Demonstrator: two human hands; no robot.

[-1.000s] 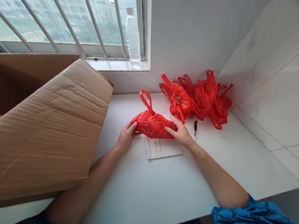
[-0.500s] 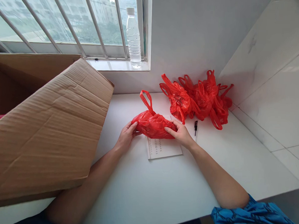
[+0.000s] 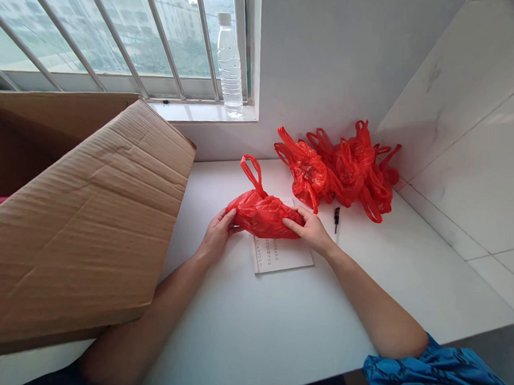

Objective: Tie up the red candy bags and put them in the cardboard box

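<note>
A red plastic bag [image 3: 264, 215] is held between my two hands, its loop handle standing up at the upper left. My left hand [image 3: 219, 232] grips the bag's left end, thumb on top and fingers underneath. The right end is pinched by my right hand [image 3: 312, 229]. What the bag contains is hidden. Partly covered by the bag, a notebook [image 3: 283, 256] with handwritten rows lies on the white table [image 3: 250, 324]. A black-capped pen [image 3: 336, 219] lies just right of my right hand.
Several red plastic bags [image 3: 348, 171] are heaped by the wall at the back right. A large open cardboard box [image 3: 87, 224] with something red inside fills the left side. A clear water bottle [image 3: 230, 70] stands on the windowsill [image 3: 201, 114] behind barred glass.
</note>
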